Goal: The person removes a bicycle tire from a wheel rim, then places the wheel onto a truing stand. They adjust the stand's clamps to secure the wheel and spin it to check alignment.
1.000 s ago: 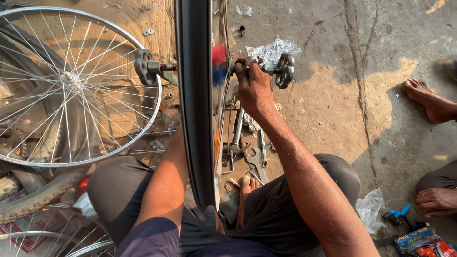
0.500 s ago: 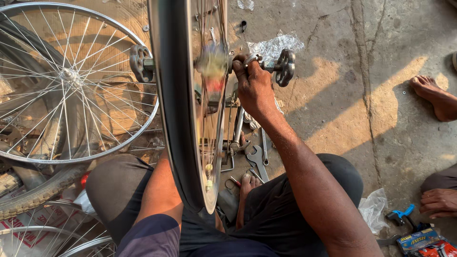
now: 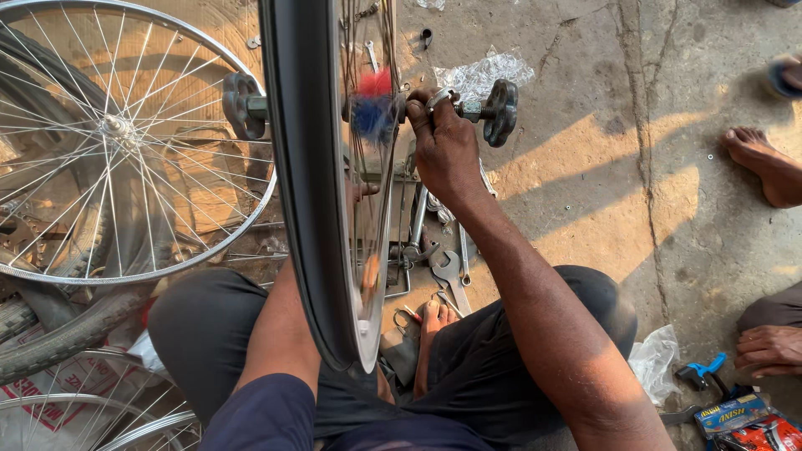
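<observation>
A bicycle wheel (image 3: 305,184) stands upright on edge between the person's knees, its black tyre facing the camera and its spokes running down just left of the right hand (image 3: 447,146). That hand's fingers (image 3: 434,108) are curled tight around the axle (image 3: 468,108) at the hub, with a small metal ring showing at the fingertips. Just beyond the fingers, at the axle's right end, sits a round black knob (image 3: 501,111); a matching knob (image 3: 238,104) sticks out on the far side of the tyre. A red and blue brush ring (image 3: 373,104) blurs around the hub, touching the fingers' left side. The left arm (image 3: 280,334) reaches up behind the tyre, and the left hand is hidden, so its grip cannot be told.

Well left of the fingers a bare spoked rim (image 3: 125,142) lies flat on the ground. Below the wrist, spanners (image 3: 451,271) lie scattered on the concrete floor (image 3: 601,184). Just above the knob is a crumpled clear plastic wrapper (image 3: 480,73). Far right of the fingers, another person's bare foot (image 3: 764,163) rests on the floor.
</observation>
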Tool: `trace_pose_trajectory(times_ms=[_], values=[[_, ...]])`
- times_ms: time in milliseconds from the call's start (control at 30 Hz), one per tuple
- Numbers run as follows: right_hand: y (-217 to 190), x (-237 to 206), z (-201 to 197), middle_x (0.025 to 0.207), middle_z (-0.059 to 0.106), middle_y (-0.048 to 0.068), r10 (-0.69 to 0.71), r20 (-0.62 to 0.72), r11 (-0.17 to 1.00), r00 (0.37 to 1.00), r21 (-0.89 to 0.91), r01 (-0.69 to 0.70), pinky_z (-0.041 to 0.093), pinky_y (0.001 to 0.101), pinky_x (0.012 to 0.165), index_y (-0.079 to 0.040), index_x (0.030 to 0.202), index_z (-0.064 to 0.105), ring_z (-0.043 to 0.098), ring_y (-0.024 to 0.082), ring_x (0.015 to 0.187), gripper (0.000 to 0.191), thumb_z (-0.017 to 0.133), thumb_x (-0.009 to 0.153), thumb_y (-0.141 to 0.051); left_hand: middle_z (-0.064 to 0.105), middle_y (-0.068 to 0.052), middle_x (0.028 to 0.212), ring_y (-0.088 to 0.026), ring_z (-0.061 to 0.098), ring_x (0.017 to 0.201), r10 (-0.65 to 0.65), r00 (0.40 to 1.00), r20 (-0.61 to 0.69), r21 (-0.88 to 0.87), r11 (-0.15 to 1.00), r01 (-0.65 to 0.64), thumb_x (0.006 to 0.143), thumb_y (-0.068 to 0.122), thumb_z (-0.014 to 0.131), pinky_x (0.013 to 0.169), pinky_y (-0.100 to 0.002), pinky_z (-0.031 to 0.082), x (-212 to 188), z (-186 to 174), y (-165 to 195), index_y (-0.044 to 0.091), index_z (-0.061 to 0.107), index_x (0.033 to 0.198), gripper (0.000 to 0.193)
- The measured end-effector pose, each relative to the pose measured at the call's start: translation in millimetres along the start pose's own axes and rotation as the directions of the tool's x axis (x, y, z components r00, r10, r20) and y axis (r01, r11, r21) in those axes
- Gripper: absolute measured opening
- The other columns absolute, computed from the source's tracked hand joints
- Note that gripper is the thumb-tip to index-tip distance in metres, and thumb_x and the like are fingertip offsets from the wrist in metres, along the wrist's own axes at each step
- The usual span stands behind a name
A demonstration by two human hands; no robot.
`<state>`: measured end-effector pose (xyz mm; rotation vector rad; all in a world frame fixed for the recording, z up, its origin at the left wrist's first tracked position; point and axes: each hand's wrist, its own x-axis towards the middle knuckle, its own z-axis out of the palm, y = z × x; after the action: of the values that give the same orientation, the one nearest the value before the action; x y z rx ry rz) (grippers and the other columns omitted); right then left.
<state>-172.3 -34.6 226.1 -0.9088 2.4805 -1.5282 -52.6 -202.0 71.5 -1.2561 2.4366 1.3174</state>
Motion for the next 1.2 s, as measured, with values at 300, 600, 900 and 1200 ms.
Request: trace_pose_trajectory(times_ms=[300,600,900,1200], values=[[-12.6,-6.2,-3.8,0.076,0.068,0.014,0.224,0.054,0.972,0.973,-0.088,-0.218,0.050,0.0414,0.063,-0.010,0.135,0.059,0.068,0.027,0.067,0.032,0.048,0.111,-0.028,0.071,-0.019,0.098,-0.033,0.070,0.089,0.029,1.000,0.003,0.002,1.000,-0.029,0.093,0.020,0.070,0.076,-0.041,0.054,9.2,7.8,-1.2,0.002,0.070,0.106,0.022],[-80.1,-24.3,-25.0,0.123,0.065,0.006,-0.377,-0.166,0.883,0.911,0.233,0.407,0.056,0.0321,0.094,-0.010,0.139,0.059,0.065,0.019,0.108,0.028,0.055,0.112,-0.007,0.071,-0.018,0.099,-0.032,0.069,0.090,0.079,0.992,0.098,0.066,0.994,-0.085,0.094,0.019,0.070,0.077,-0.041,0.054,14.4,52.2,-9.2,0.002,0.070,0.107,0.022],[-141.4,-57.2,-40.0,0.119,0.064,0.005,-0.087,0.006,0.811,0.996,0.581,0.067,0.054,0.0355,0.092,-0.010,0.132,0.061,0.063,0.023,0.106,0.027,0.055,0.105,-0.013,0.070,-0.018,0.100,-0.031,0.069,0.090,0.161,0.966,0.201,0.156,0.969,-0.194,0.094,0.019,0.070,0.077,-0.040,0.054,23.0,81.0,77.8,0.002,0.070,0.109,0.023],[-49.1,-85.8,-46.8,0.107,0.068,0.007,-0.083,0.303,0.960,0.949,0.279,-0.006,0.054,0.0421,0.081,-0.013,0.117,0.068,0.066,0.028,0.096,0.024,0.060,0.095,-0.017,0.070,-0.017,0.101,-0.031,0.069,0.091,0.215,0.954,0.210,0.135,0.960,-0.246,0.094,0.019,0.070,0.078,-0.040,0.054,64.2,70.0,167.2,0.002,0.069,0.110,0.023]])
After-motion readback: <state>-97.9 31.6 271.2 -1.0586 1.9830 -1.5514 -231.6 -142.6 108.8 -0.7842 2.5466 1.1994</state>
